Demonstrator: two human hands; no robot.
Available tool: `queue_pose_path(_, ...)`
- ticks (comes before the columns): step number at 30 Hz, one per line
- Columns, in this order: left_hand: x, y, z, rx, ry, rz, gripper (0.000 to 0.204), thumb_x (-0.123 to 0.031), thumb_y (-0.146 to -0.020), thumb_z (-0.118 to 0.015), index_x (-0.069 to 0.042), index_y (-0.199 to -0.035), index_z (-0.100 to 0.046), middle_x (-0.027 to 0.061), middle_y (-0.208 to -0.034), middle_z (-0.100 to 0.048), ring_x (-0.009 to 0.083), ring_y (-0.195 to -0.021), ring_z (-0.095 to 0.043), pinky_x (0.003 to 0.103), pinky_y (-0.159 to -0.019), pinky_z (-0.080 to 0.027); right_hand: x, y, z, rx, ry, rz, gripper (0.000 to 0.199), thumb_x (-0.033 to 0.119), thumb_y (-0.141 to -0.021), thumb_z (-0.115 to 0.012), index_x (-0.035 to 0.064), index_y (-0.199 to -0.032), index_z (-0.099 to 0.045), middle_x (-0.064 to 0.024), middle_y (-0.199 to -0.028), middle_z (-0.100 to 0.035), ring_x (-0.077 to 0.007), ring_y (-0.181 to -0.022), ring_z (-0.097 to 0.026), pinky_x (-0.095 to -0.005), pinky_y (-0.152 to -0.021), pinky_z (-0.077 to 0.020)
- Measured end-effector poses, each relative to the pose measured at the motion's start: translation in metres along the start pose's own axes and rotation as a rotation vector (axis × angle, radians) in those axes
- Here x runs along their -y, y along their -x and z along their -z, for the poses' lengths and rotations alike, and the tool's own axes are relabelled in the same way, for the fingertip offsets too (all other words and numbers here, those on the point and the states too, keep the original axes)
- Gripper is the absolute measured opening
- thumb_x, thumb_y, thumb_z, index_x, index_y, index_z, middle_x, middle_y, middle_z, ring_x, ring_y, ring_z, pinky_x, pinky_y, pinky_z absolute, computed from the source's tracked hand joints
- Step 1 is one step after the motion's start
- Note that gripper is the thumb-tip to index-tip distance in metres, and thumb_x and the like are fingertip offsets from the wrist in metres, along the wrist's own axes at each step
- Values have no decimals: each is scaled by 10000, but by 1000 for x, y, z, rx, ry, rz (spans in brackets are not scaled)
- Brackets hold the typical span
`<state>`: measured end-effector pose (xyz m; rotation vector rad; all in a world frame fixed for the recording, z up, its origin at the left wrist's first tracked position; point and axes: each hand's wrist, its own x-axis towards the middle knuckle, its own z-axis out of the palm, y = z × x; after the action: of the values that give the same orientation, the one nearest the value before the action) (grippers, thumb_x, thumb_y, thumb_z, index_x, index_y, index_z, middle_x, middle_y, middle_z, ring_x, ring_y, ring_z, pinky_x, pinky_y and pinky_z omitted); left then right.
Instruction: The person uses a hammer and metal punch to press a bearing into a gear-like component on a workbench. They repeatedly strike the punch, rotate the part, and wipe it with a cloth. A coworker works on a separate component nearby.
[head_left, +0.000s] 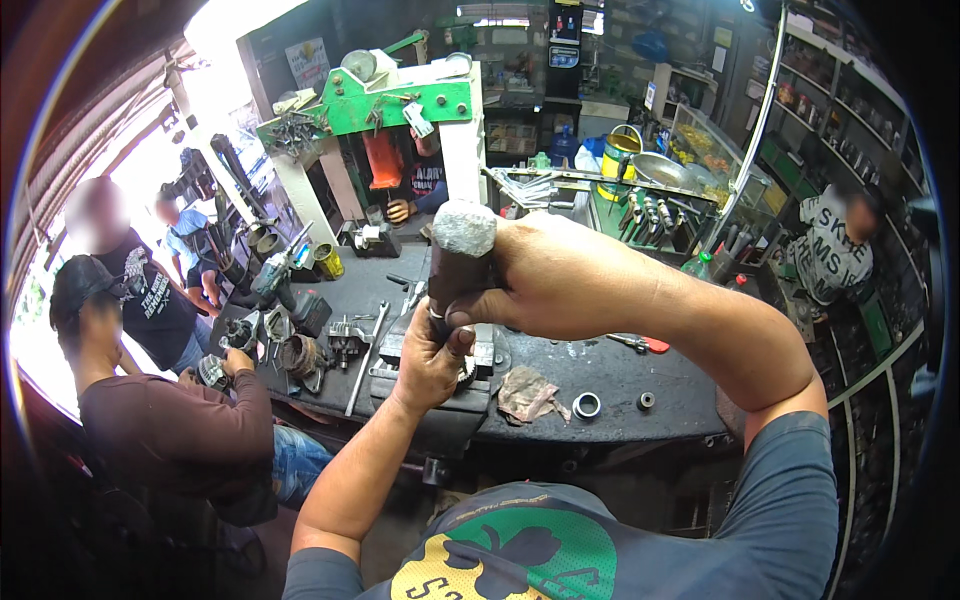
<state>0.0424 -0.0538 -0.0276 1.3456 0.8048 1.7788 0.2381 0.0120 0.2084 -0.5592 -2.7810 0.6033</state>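
My right hand (535, 272) is closed around a hammer, raised over the bench. The hammer's worn, pale grey face (465, 228) is turned toward me, and its dark body hides much of what lies beneath. Just below it, my left hand (428, 368) is closed, thumb bent, with its fingertips partly behind the hammer; what they grip I cannot make out. Under both hands stands a bench vise (440, 415). A toothed metal part (467, 370) shows beside my left thumb, at the vise.
On the dark workbench (640, 365) lie a brown rag (528, 395), a metal ring (586, 405), a small bushing (646, 400) and a long wrench (368, 358). A cordless drill (272, 278) stands at left. A co-worker (170, 400) handles a part there. A green press (395, 105) rises behind.
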Motion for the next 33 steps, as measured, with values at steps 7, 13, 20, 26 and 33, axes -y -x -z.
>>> queue_pose_path(7,4,5,2,39,-104,-17,362,-300,-1086,-801,-75,-1308,-625,-61,-1069,-650,30,-880,-557,223,-774,-467,10,-6,4,111,46,23,434,375,-1016,-812,65,-1313,-751,-233,-1107,-815,-415,-1058,-798,-508,-941,-629)
queue_pose_path(13,11,4,0,-6,-60,-13,349,-302,-1093,-790,-58,-1276,-619,-71,-991,-645,34,-848,-543,222,-788,-471,24,-8,25,56,83,72,342,359,-1036,-802,94,-1252,-798,-196,-1076,-830,-391,-1044,-810,-491,-927,-634)
queue_pose_path(20,8,6,0,-23,-82,-10,323,-334,-1080,-798,-88,-1191,-621,-40,-919,-597,71,-765,-514,252,-687,-434,23,-27,33,-146,80,54,355,379,-1015,-815,88,-1218,-816,-192,-1048,-825,-387,-980,-811,-489,-881,-631)
queue_pose_path(26,0,-7,2,4,-114,-81,463,-468,-1051,-790,-32,-1191,-724,-6,-952,-702,79,-751,-548,266,-679,-439,-2,-11,-8,159,65,14,533,392,-975,-831,11,-1319,-687,-240,-1063,-813,-435,-1064,-795,-516,-948,-624)
queue_pose_path(33,-16,-33,-3,-24,78,-20,347,-387,-1068,-809,-77,-1101,-656,-40,-798,-610,51,-659,-513,244,-597,-419,-8,-7,6,35,79,-11,437,353,-1001,-802,44,-1301,-723,-226,-1109,-816,-415,-1090,-791,-503,-952,-625)
